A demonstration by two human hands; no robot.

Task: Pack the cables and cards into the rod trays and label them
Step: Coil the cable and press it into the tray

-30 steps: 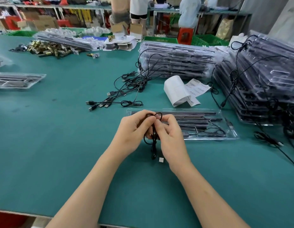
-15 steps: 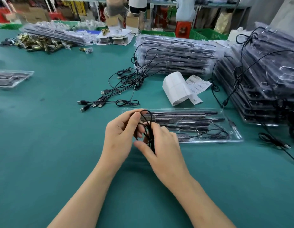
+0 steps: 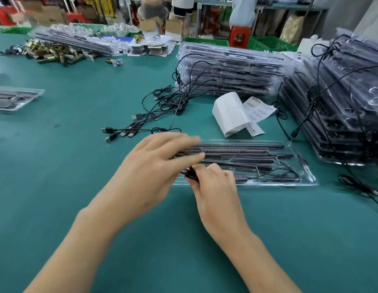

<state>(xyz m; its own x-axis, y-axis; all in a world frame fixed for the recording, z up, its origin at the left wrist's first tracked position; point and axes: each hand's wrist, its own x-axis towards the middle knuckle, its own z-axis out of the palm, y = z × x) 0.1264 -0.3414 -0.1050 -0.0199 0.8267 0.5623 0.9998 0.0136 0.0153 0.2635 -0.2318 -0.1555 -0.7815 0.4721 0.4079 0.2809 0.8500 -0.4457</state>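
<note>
Open green mat point(image 3: 57, 182) left, tray stacks point(image 3: 342, 106) crowding right, loose cables point(image 3: 160, 115) ahead

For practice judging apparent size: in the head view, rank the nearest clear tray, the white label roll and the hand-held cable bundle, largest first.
1. clear tray
2. label roll
3. cable bundle, partly hidden by the right hand

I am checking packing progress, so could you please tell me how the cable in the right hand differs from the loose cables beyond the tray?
The held cable is gathered into a bundle; the loose cables sprawl uncoiled. The right hand pinches the held cable over the tray; the loose cables lie untouched on the mat. The loose cables show USB plugs; the held cable's plug is hidden. Both are thin and black.
</note>
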